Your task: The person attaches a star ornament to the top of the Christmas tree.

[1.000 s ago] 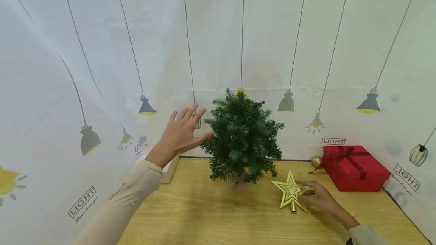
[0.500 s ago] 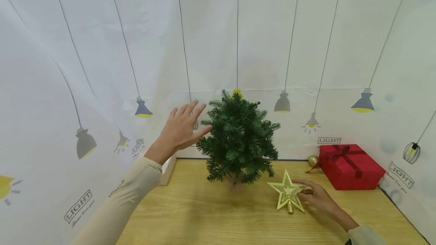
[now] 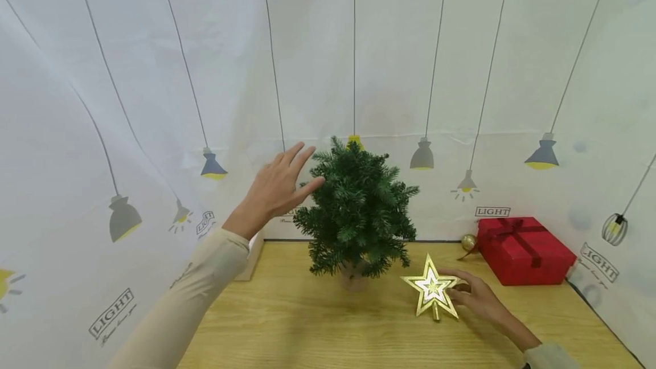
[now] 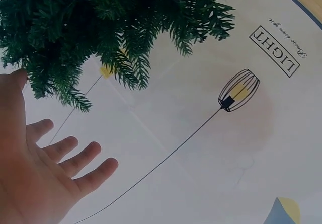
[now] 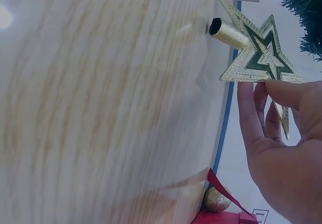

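Observation:
A small green artificial Christmas tree [image 3: 359,204] stands upright in a pale pot [image 3: 353,278] at the middle of the table. My left hand [image 3: 274,189] is raised beside its upper left side, fingers spread, the thumb overlapping the branches. In the left wrist view the left palm [image 4: 35,183] holds nothing and the thumb tip is right at the foliage. My right hand [image 3: 479,298] pinches a gold star tree topper [image 3: 431,287] by its right side, between thumb and fingers. The topper's hollow tube [image 5: 229,34] points down, close over the wood in the right wrist view.
A red gift box [image 3: 528,252] with a dark red ribbon sits at the back right of the wooden table [image 3: 328,335]. Next to it lies a gold ball ornament [image 3: 468,242]. A pale flat-sided object [image 3: 253,258] stands at the back left, partly behind my left forearm. A lamp-printed backdrop encloses the table.
My left hand has risen slightly along the tree's side toward its top. The right hand keeps the star in nearly the same place, its face now catching more light. The view has shifted slightly.

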Demonstrator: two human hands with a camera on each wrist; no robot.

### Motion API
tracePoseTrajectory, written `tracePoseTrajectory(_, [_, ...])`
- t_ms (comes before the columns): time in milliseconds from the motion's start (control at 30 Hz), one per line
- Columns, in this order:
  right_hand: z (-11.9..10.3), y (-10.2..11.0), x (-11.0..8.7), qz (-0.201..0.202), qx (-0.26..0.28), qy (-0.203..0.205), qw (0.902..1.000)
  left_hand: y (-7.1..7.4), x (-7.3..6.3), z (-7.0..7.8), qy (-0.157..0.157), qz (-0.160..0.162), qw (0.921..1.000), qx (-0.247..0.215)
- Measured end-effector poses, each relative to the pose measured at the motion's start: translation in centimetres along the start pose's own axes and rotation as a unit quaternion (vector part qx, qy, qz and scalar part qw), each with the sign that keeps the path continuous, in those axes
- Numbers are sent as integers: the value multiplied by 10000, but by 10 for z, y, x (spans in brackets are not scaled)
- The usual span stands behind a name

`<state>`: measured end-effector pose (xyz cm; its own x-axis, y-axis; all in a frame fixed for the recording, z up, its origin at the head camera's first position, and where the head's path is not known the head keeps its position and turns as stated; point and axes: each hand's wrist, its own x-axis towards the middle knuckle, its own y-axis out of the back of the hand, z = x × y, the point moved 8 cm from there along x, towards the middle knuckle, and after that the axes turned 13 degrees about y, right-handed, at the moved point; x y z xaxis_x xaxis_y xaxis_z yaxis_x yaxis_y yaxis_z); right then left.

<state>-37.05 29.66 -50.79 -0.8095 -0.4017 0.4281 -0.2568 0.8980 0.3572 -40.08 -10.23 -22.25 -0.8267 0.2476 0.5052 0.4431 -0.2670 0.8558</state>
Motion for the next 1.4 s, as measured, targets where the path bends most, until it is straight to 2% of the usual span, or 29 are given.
tracePoseTrajectory(133, [-6,4,-2,96,-179,233,9995,0,5,3,75,-177,9986,-493])
tracePoseTrajectory(267, [-12,9,-3,222,-221,337,9989,0,11,5,158,-349,9939,-1032])
tracePoseTrajectory(500, [-30,24,2,298,-388,710,9963,3,18,12,27,-414,9840,-1734])
tracePoseTrajectory(667, [-41,39,5,525,-677,476,9952,1,22,18,-82,-436,9781,-2035])
tracePoseTrajectory(867, [-62,58,9,631,-1067,310,9918,-8,25,26,-89,-629,9751,-2125])
tracePoseTrajectory(1100, [-86,83,18,613,-1599,387,9845,-16,21,30,-155,-671,9790,-1917])
tracePoseTrajectory(1400, [-125,91,40,700,-2056,622,9741,-23,16,25,24,-745,9767,-2013])
